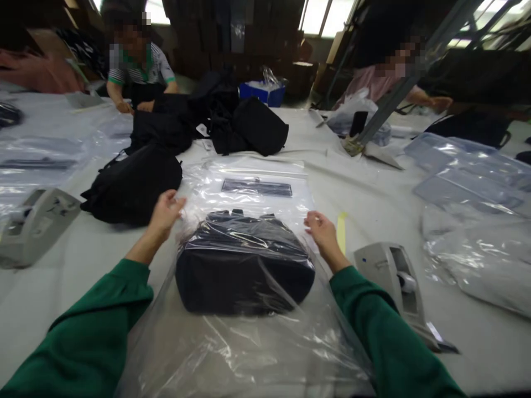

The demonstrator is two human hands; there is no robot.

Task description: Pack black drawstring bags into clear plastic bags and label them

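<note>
A black bag, seemingly a backpack [244, 279], lies in front of me inside a large clear plastic bag [249, 354]. The plastic runs past it on the near side and is creased over its top. Beyond it, the far part of the plastic carries a printed dark-lined box [257, 187]. At the left edge of the plastic is my left hand [165, 213], its fingers pinched on the film. My right hand [322, 232] has curled fingers at the opposite edge, also pinching the plastic. Both hands are level with the top of the black bag.
Black bags [139, 185] lie beyond my left hand. Tape dispensers stand at left [39, 226] and right [394, 282]. Clear plastic bags [477, 177] are stacked at right, near a slanted metal post [409, 83]. Two people work across the table; a blue box [274, 98] is at the back.
</note>
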